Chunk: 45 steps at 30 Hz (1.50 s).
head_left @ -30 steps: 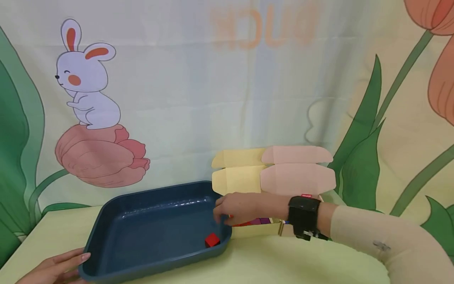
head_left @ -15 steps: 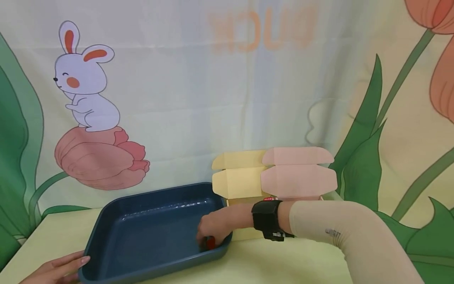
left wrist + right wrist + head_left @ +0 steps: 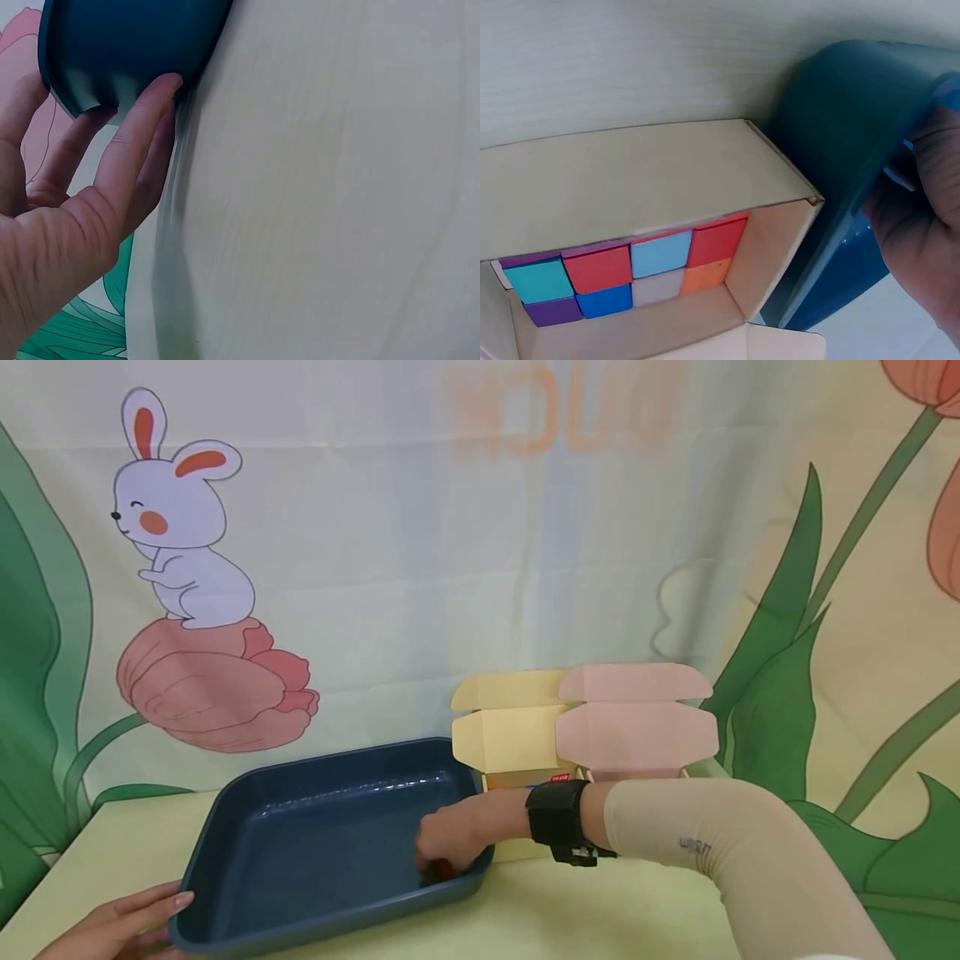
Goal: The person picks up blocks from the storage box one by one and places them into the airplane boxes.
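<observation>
A dark blue tray (image 3: 300,768) lies on the pale table, slightly angled. Its left near corner is held by my left hand (image 3: 123,920), and in the left wrist view the thumb and fingers (image 3: 127,150) span that end. Inside the tray's right near corner is my right hand (image 3: 455,837), its fingers curled round a red block (image 3: 444,867). Most of the block is hidden beneath the fingers. In the right wrist view the right hand (image 3: 926,217) shows only partly past the tray wall, and the block cannot be made out there.
Right of the tray stands a yellow box (image 3: 517,739), lid up, beside a pink box (image 3: 637,735), also lid up. Coloured blocks (image 3: 598,270) sit in rows inside the box nearest the tray. A printed cloth (image 3: 360,568) hangs behind.
My right hand has come down and left from over the tray's right rim to the red block, covering more of it. The left hand stays on the tray corner.
</observation>
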### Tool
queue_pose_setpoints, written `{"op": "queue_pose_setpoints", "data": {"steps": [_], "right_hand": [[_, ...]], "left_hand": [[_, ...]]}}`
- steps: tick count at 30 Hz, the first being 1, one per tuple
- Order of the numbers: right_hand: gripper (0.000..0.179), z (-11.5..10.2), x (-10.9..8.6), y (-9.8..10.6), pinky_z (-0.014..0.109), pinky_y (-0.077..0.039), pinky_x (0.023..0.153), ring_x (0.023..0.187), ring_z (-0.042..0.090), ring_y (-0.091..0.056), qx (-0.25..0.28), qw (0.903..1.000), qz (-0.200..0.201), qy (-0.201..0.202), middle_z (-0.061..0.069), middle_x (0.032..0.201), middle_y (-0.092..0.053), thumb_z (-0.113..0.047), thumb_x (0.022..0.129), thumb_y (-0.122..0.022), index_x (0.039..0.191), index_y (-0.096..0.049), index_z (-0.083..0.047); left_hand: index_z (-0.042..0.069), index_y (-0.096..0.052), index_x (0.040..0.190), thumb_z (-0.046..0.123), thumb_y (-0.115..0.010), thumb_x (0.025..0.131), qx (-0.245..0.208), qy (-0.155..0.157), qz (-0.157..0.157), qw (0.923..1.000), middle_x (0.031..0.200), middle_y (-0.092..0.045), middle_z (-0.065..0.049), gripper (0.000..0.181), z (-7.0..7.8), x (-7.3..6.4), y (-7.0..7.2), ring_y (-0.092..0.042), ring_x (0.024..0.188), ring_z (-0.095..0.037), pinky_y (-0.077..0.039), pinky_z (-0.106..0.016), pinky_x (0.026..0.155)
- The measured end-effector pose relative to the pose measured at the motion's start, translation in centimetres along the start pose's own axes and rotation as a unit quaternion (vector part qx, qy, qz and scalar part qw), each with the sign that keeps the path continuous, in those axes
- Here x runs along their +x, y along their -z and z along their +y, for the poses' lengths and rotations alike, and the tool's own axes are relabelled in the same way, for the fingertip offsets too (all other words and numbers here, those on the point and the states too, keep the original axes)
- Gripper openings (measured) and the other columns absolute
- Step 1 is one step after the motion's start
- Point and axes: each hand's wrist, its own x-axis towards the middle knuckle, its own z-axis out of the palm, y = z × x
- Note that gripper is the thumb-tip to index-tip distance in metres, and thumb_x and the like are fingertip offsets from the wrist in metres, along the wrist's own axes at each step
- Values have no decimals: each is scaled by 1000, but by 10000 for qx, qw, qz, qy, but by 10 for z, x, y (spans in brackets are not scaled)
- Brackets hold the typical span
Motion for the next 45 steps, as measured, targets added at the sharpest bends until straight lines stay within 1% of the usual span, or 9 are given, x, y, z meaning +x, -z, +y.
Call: {"op": "queue_pose_setpoints", "data": {"steps": [4,7,14,18,24,28,32,39,45], "right_hand": [[21,4,-4,10,12,-50,72,89,4,-57,259,9995,188,-41,-8,104,-68,-12,94,-74,114,-75,-18],[22,6,-7,20,11,-50,74,93,4,-57,436,9984,347,-86,-8,106,-68,-14,92,-76,113,-76,-19],[27,3,-17,51,11,-49,77,103,5,-54,491,9965,642,-212,-6,114,-66,-23,89,-81,115,-74,-21],[30,0,-28,67,11,-50,79,109,7,-53,634,9930,959,-271,-4,120,-65,-23,90,-81,119,-73,-20],[34,3,-48,73,12,-51,80,112,11,-56,671,9889,1257,-426,0,123,-65,-22,90,-81,122,-73,-16],[35,10,-68,59,13,-53,79,112,13,-58,641,9871,1228,-800,-1,122,-65,-21,88,-83,121,-73,-17],[31,21,-99,31,15,-54,78,107,13,-59,980,9799,1229,-1232,-2,116,-66,-18,87,-84,116,-74,-16],[23,46,-160,-30,17,-54,77,93,11,-60,1411,9640,1354,-1802,-6,104,-67,-16,87,-83,109,-77,-16],[22,60,-202,-74,20,-56,76,88,10,-59,1537,9504,1462,-2273,-10,94,-67,-13,83,-86,103,-78,-17]], "left_hand": [[-15,-1,155,48,-60,101,423,-151,-69,9990,137,-48,-42,102,5,3,3,-68,108,-42,-56,-52,95],[-14,-1,156,48,-60,102,449,-268,-119,9986,144,-41,-41,101,10,5,5,-69,107,-35,-56,-49,97],[-13,3,156,37,-63,102,-89,-345,-269,9990,137,-51,-35,98,12,5,6,-70,103,-28,-54,-49,100],[-14,0,156,42,-64,101,142,-254,-115,9995,141,-46,-39,101,10,4,3,-70,103,-31,-55,-49,98],[-15,0,155,47,-64,100,296,-73,19,9995,132,-53,-39,105,5,3,2,-69,105,-39,-56,-51,96],[-15,0,155,46,-64,100,210,-69,36,9997,127,-58,-37,104,1,2,2,-69,104,-39,-56,-52,96],[-15,0,155,44,-64,100,120,-60,45,9999,123,-62,-35,103,-1,3,1,-70,102,-38,-56,-52,95],[-14,4,155,50,-62,100,314,20,3,9995,132,-52,-42,107,-1,2,2,-68,106,-43,-56,-53,96],[-13,6,155,50,-63,99,236,30,-17,9997,137,-46,-43,109,1,3,3,-67,107,-44,-55,-52,99]]}}
